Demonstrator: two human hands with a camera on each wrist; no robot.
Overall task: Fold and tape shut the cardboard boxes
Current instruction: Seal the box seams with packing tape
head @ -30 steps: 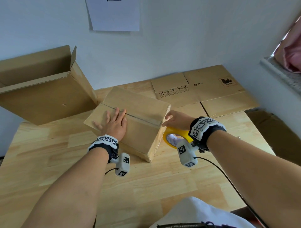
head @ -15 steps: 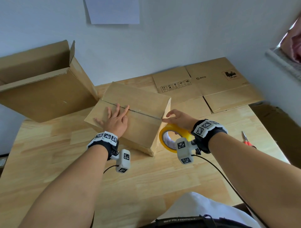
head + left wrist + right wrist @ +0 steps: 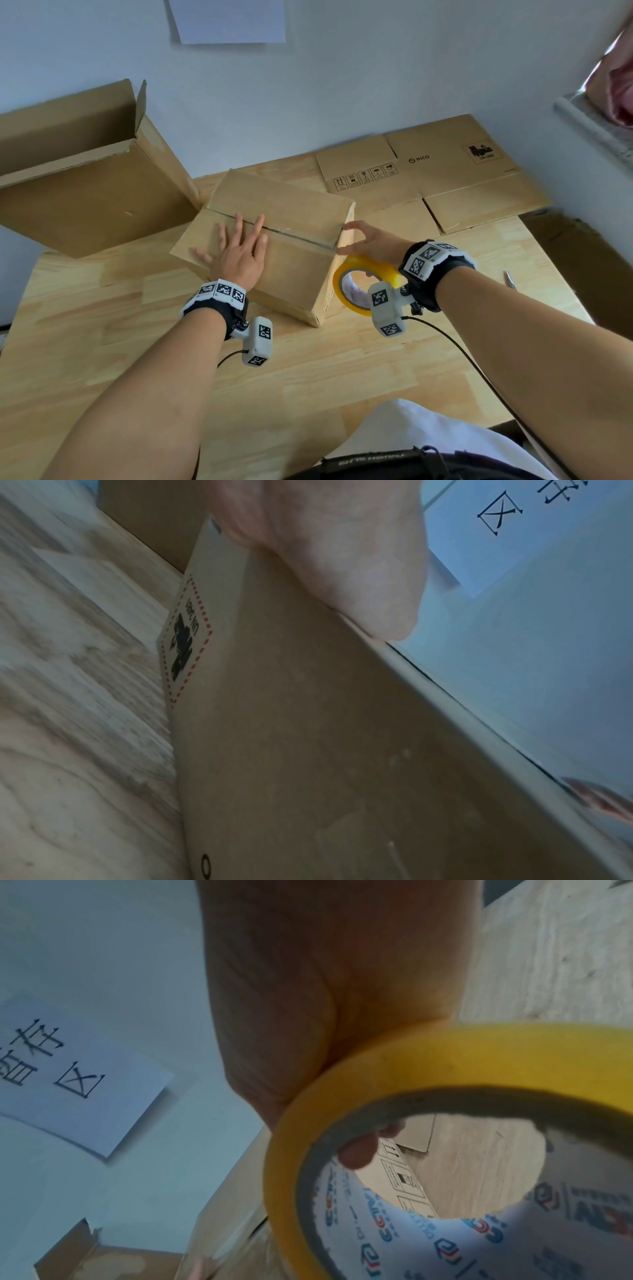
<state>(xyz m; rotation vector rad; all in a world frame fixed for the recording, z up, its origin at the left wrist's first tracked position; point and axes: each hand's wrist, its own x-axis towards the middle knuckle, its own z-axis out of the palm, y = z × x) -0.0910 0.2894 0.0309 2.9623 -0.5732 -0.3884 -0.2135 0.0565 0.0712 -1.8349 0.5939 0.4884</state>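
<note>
right hand (image 3: 371, 240) lifted; box (image 3: 274, 246) seam runs left-right under flat left hand (image 3: 236, 255).

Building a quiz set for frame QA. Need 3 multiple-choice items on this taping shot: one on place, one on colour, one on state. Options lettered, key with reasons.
1. Where does the left hand lie?
A. flat on top of the closed box
B. inside the open box
C. on the bare table

2. What colour is the tape roll?
A. red
B. yellow
C. black

3. What state is the big box at the left in?
A. flattened
B. taped shut
C. open, flaps up

Key: 1 A, the fingers spread straight on the closed box by its centre seam. 2 B, the roll held by the right hand shows a yellow rim in the head and right wrist views. 3 C, its flaps stand up and the inside shows, while the flattened boxes lie at the back of the table.
</note>
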